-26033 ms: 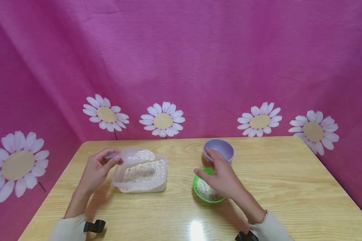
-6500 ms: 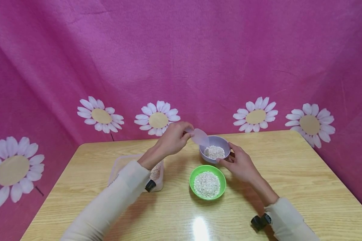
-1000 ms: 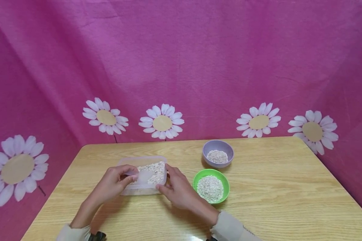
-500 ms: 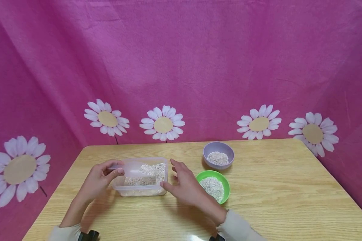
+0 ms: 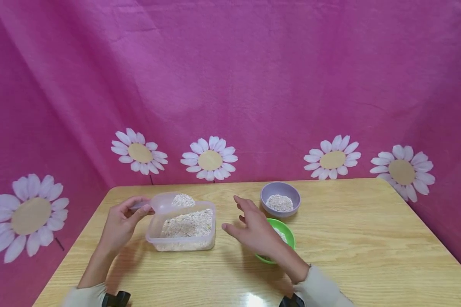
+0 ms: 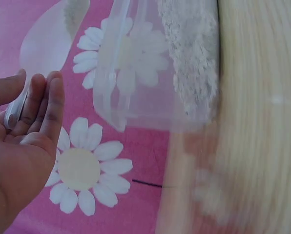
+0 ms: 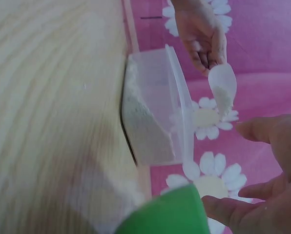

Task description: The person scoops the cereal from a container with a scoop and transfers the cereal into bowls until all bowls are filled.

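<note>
In the head view my left hand (image 5: 119, 224) pinches the handle of a translucent plastic scoop (image 5: 163, 203). The scoop carries a heap of oat flakes (image 5: 183, 200) and is raised over the back left of a clear plastic container (image 5: 181, 246). Oats (image 5: 188, 224) lie inside the container, banked up along one side in the right wrist view. My right hand (image 5: 259, 232) hovers with spread fingers, holding nothing, and partly covers a green bowl (image 5: 290, 234) of oats. Behind it stands a purple bowl (image 5: 279, 188) with a smaller heap of oats.
A light wooden table (image 5: 361, 238) bears everything. A pink cloth (image 5: 253, 85) with printed daisies hangs behind and at the sides. Dark wrist cameras (image 5: 116, 299) sit at both beige sleeves (image 5: 322, 288).
Over the last second my left hand has lifted the scoop, loaded with oats, out of the container. My right hand has left the container's right side and moved right, over the green bowl.
</note>
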Motion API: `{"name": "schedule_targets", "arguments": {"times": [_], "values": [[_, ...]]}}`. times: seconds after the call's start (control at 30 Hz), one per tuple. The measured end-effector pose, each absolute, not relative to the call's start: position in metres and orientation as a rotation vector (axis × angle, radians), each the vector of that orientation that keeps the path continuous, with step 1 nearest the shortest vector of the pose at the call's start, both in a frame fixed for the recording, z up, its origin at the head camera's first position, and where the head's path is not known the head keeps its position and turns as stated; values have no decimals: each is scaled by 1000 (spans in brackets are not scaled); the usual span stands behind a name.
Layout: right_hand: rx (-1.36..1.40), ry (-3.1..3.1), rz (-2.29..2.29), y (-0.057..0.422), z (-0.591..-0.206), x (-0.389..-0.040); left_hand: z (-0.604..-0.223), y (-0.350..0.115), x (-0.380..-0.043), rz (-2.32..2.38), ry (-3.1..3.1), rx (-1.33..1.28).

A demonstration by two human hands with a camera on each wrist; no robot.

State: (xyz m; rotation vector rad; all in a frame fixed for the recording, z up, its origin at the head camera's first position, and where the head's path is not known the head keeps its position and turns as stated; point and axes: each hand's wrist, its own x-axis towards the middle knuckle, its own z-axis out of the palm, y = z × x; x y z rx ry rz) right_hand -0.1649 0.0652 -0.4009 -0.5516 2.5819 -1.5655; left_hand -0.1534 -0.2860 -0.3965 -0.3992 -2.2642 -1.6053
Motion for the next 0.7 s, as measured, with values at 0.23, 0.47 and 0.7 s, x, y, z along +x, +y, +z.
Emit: {"name": "schedule_targets", "arguments": {"times": [0.23, 0.47, 0.7], "values": [[-549, 2638, -1514, 87, -399, -174, -392, -259, -161, -1574, -2313, -286], [-579, 2813, -1346, 116, -397, -179, -387, -225, -174, -1627, -2334, -208], [-548, 2901, -1373, 152, -398, -188, -384, -189, -186, -1646, -2344, -176]]}}
